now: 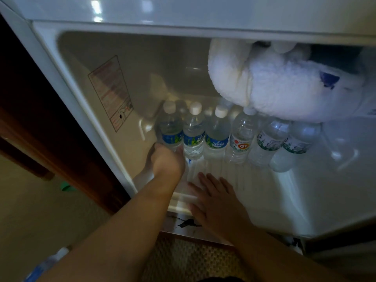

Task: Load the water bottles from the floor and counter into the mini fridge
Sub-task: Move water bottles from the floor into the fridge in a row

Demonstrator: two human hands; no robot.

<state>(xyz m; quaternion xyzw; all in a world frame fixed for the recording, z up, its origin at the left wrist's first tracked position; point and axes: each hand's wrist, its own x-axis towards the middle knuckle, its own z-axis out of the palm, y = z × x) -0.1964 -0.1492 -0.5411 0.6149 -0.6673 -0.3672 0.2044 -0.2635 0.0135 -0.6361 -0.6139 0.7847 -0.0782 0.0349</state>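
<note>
Already a row of water bottles [223, 135] stands inside the mini fridge [85, 82] — her left hand [164, 159] grips the leftmost bottle [171, 127], right hand [215, 202] spread flat at the sill — more apparently wait on the floor.

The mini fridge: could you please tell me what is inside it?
A row of six water bottles stands on the mini fridge floor, more caps behind. The left hand grips the leftmost. Frost hides the top right corner.
</note>
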